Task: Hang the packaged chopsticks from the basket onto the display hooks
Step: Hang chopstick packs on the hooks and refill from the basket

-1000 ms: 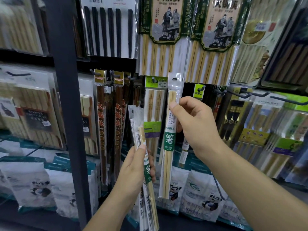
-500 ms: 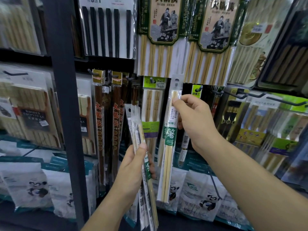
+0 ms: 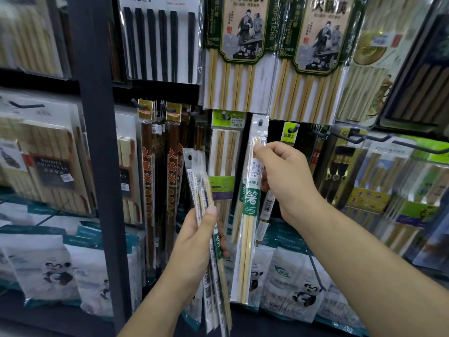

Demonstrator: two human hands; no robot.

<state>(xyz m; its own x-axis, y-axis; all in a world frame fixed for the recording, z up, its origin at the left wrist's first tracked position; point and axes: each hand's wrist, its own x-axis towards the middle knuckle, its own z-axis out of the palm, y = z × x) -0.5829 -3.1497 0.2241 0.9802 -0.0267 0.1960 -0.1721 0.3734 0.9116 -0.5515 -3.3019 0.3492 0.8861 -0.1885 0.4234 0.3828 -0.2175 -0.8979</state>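
My right hand [image 3: 284, 176] pinches a clear pack of bamboo chopsticks with a green label [image 3: 249, 215] near its top. The pack's hang hole sits over the tip of a dark display hook [image 3: 260, 122]. My left hand [image 3: 196, 242] grips a bundle of several similar packs [image 3: 198, 183], held upright and tilted left, just left of the hanging pack. The basket is out of view.
Hooks around carry other goods: a green-topped bamboo pack [image 3: 224, 152], dark red chopsticks [image 3: 148, 181], large bamboo sets [image 3: 239, 57] above. A dark upright post [image 3: 97, 152] stands left. Panda-printed bags [image 3: 296, 283] hang below. Bare hooks [image 3: 364, 137] stick out at right.
My right hand has lifted the single pack upward until its hang hole reached the hook tip. My left hand with the bundle has stayed almost in place.
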